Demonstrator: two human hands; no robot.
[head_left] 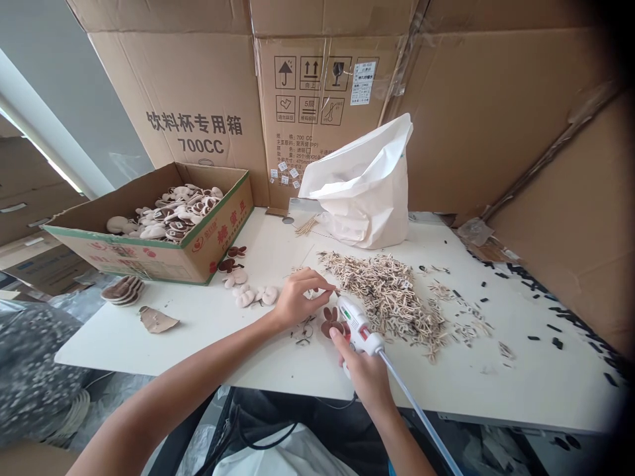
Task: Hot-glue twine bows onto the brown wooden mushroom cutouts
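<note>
Facing tall cardboard panels (476, 119) over a white table (208, 344). Having at far left an open carton (133, 254) of pale eared pieces (171, 215), then at the back a white bag (370, 198), and before it a heap of small pale sticks (387, 291). Gripping the glue gun (360, 324) in the right hand (364, 373), beside the heap. Having a brown eared piece (331, 324) at the right thumb; impossible to tell if held or only lying. Risking, probably, a burn on the left fingertips, because of being so near to the nozzle (338, 295); also misplaced glue, in case of tilting. Holding the left hand (297, 299) back upward, thumb and forefinger in narrow pinch; impossible to tell any content.
</note>
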